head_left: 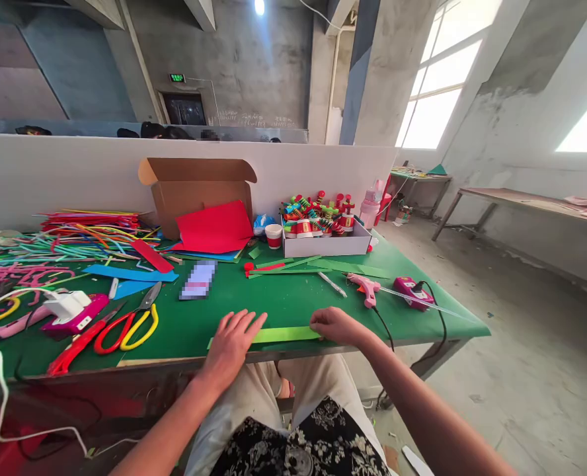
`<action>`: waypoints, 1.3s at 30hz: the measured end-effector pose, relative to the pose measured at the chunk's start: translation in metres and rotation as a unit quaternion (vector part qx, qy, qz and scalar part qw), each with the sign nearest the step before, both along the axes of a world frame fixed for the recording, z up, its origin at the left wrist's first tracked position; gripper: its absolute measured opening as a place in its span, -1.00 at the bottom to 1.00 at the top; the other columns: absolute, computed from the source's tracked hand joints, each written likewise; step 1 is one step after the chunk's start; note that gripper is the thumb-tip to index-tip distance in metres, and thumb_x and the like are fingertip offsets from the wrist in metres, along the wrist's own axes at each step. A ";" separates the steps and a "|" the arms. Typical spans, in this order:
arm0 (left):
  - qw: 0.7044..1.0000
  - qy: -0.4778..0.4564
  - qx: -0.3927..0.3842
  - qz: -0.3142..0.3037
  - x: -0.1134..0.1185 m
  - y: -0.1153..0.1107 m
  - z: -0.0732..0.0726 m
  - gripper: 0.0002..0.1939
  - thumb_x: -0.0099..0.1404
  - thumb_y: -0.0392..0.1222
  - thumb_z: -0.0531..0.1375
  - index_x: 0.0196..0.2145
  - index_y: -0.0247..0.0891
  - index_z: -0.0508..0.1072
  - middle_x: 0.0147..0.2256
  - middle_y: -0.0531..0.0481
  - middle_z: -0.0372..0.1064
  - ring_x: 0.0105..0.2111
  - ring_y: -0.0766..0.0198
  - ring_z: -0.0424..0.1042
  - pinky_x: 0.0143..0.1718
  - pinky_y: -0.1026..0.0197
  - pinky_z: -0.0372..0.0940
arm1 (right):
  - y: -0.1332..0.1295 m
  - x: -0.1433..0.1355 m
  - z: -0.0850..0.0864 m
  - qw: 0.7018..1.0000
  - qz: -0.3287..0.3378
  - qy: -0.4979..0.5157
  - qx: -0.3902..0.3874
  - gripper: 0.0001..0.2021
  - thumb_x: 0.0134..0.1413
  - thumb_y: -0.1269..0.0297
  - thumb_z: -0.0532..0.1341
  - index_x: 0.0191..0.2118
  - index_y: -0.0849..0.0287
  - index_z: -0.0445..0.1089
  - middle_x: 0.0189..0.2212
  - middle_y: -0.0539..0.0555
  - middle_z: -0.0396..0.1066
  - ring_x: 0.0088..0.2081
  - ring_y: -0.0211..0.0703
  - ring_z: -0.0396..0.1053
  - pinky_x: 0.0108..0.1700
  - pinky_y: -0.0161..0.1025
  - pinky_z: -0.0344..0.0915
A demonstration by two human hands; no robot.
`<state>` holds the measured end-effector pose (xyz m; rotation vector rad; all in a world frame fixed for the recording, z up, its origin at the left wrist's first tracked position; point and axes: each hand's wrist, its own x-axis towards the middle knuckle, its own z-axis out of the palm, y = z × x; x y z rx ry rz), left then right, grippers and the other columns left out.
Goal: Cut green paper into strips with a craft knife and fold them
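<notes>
A light green strip (286, 334) of paper or foam lies lengthwise along the table's near edge. My left hand (233, 338) rests flat over its left part, fingers stretched out. At the strip's right end, my right hand (334, 326) has its fingers curled and pinched on it. Beyond the hands lie more green strips (343, 266) with a red strip (268, 267) among them, and a white pen-like stick (332, 284). A pink glue gun (365, 288) with a clear glue stick in it lies to the right of my right hand.
Scissors (142, 317) and red-handled pliers (78, 344) lie left, near a pink power socket (82, 314) and pipe cleaners (95, 241). Behind stand a cardboard box (199, 175), a paper cup (273, 235) and a white box (333, 246) of colourful crafts. A second socket (412, 293) sits right.
</notes>
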<state>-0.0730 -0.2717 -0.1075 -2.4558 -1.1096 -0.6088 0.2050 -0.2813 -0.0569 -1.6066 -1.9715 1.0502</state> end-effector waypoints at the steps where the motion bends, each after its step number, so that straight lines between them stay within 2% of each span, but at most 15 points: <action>1: 0.999 -0.010 0.001 -0.032 0.007 0.000 -0.001 -0.39 0.25 -0.59 -0.07 0.13 -0.20 0.42 -0.02 -0.14 0.50 0.03 0.07 0.41 0.04 -0.03 0.28 | 0.001 0.000 -0.003 1.000 0.000 -0.008 -0.001 -0.86 0.08 0.41 0.16 -0.44 0.21 0.44 -0.66 -0.10 0.27 -0.56 -0.30 0.22 -0.47 -0.36 0.14; 4: 0.993 -0.025 0.009 -0.117 0.027 0.000 0.002 -0.58 0.34 -0.50 -0.02 -0.03 -0.23 0.50 -0.10 -0.15 0.49 -0.07 0.11 0.42 -0.06 0.05 0.33 | 0.002 0.005 -0.005 0.999 0.001 -0.032 -0.005 -0.85 0.10 0.43 0.15 -0.40 0.20 0.46 -0.63 -0.09 0.29 -0.54 -0.29 0.24 -0.46 -0.36 0.11; 6: 0.989 -0.027 -0.001 -0.143 0.036 0.001 0.006 -0.68 0.39 -0.44 -0.01 -0.16 -0.25 0.52 -0.17 -0.13 0.48 -0.17 0.14 0.41 -0.15 0.09 0.36 | 0.000 0.010 -0.003 0.998 -0.004 -0.061 0.001 -0.86 0.10 0.43 0.15 -0.36 0.18 0.47 -0.59 -0.07 0.34 -0.50 -0.27 0.27 -0.42 -0.34 0.12; 8: 0.989 -0.032 -0.030 -0.144 0.040 0.002 0.006 -0.69 0.42 -0.41 -0.03 -0.22 -0.25 0.50 -0.22 -0.11 0.46 -0.23 0.16 0.39 -0.19 0.09 0.36 | -0.004 0.015 0.000 0.989 -0.039 -0.123 0.067 -0.86 0.10 0.42 0.17 -0.27 0.17 0.48 -0.48 0.00 0.42 -0.41 -0.19 0.34 -0.35 -0.29 0.18; 10: 0.987 -0.048 -0.059 -0.144 0.040 0.002 0.004 -0.67 0.43 -0.40 -0.06 -0.20 -0.25 0.49 -0.24 -0.10 0.44 -0.25 0.18 0.37 -0.19 0.09 0.36 | -0.011 0.014 0.000 0.964 -0.079 -0.180 0.179 -0.83 0.14 0.40 0.18 -0.16 0.16 0.46 -0.32 0.11 0.48 -0.27 -0.07 0.39 -0.25 -0.21 0.26; 11: 0.985 -0.059 -0.070 -0.146 0.039 0.002 0.003 -0.68 0.44 -0.39 -0.07 -0.18 -0.25 0.48 -0.25 -0.09 0.44 -0.25 0.18 0.37 -0.19 0.09 0.35 | -0.014 0.011 0.000 0.952 -0.083 -0.184 0.230 -0.83 0.17 0.39 0.17 -0.13 0.16 0.46 -0.26 0.14 0.49 -0.22 -0.04 0.40 -0.20 -0.17 0.28; 13: 0.982 -0.083 -0.080 -0.147 0.038 0.001 0.001 -0.69 0.45 -0.37 -0.06 -0.17 -0.25 0.48 -0.27 -0.09 0.43 -0.26 0.18 0.36 -0.20 0.10 0.34 | -0.019 -0.001 -0.003 0.950 -0.048 -0.132 0.280 -0.84 0.23 0.39 0.15 -0.13 0.12 0.45 -0.23 0.13 0.49 -0.18 -0.04 0.42 -0.15 -0.16 0.32; 16: 0.983 -0.103 -0.083 -0.129 0.040 0.000 0.001 -0.72 0.46 -0.34 -0.03 -0.19 -0.27 0.48 -0.29 -0.08 0.43 -0.27 0.18 0.36 -0.20 0.10 0.32 | -0.018 -0.023 -0.013 0.959 0.022 -0.057 0.277 -0.88 0.25 0.40 0.19 -0.16 0.09 0.45 -0.27 0.08 0.50 -0.21 -0.09 0.42 -0.17 -0.19 0.33; 21: 0.984 -0.107 -0.075 -0.120 0.042 -0.003 0.004 -0.77 0.46 -0.32 0.01 -0.19 -0.31 0.47 -0.30 -0.10 0.44 -0.27 0.16 0.35 -0.21 0.09 0.30 | -0.012 -0.044 -0.028 0.952 0.063 -0.127 0.272 -0.89 0.21 0.31 0.28 -0.14 0.13 0.45 -0.25 0.09 0.50 -0.22 -0.08 0.39 -0.17 -0.16 0.26; 25: 0.978 -0.133 -0.105 -0.121 0.039 -0.005 0.002 -0.79 0.45 -0.34 0.03 -0.14 -0.33 0.46 -0.25 -0.11 0.46 -0.24 0.16 0.36 -0.17 0.09 0.32 | -0.011 -0.044 -0.033 0.936 0.074 -0.178 0.296 -0.91 0.29 0.32 0.20 -0.20 0.14 0.47 -0.33 0.07 0.48 -0.28 -0.11 0.35 -0.24 -0.18 0.19; 29: 0.972 -0.165 -0.129 -0.104 0.038 -0.005 0.000 -0.83 0.44 -0.36 0.05 -0.17 -0.31 0.45 -0.29 -0.07 0.46 -0.27 0.18 0.36 -0.17 0.11 0.32 | -0.010 -0.043 -0.037 0.931 0.066 -0.172 0.315 -0.83 0.35 0.26 0.14 -0.17 0.11 0.49 -0.32 0.07 0.49 -0.29 -0.12 0.33 -0.23 -0.19 0.17; 36: 0.980 -0.126 -0.127 -0.088 0.027 -0.005 0.004 -0.80 0.44 -0.35 0.04 -0.19 -0.34 0.47 -0.27 -0.11 0.44 -0.24 0.16 0.35 -0.19 0.10 0.31 | -0.009 -0.038 -0.043 0.904 0.092 -0.215 0.358 -0.75 0.38 0.37 0.06 -0.23 0.16 0.48 -0.37 0.07 0.47 -0.34 -0.14 0.28 -0.28 -0.18 0.12; 39: 0.977 -0.133 -0.131 -0.100 0.021 -0.003 0.007 -0.78 0.45 -0.35 0.03 -0.20 -0.34 0.49 -0.27 -0.12 0.44 -0.25 0.17 0.35 -0.20 0.11 0.29 | -0.009 -0.037 -0.041 0.912 0.085 -0.206 0.344 -0.78 0.37 0.35 0.08 -0.21 0.16 0.48 -0.32 0.08 0.48 -0.30 -0.13 0.30 -0.25 -0.18 0.14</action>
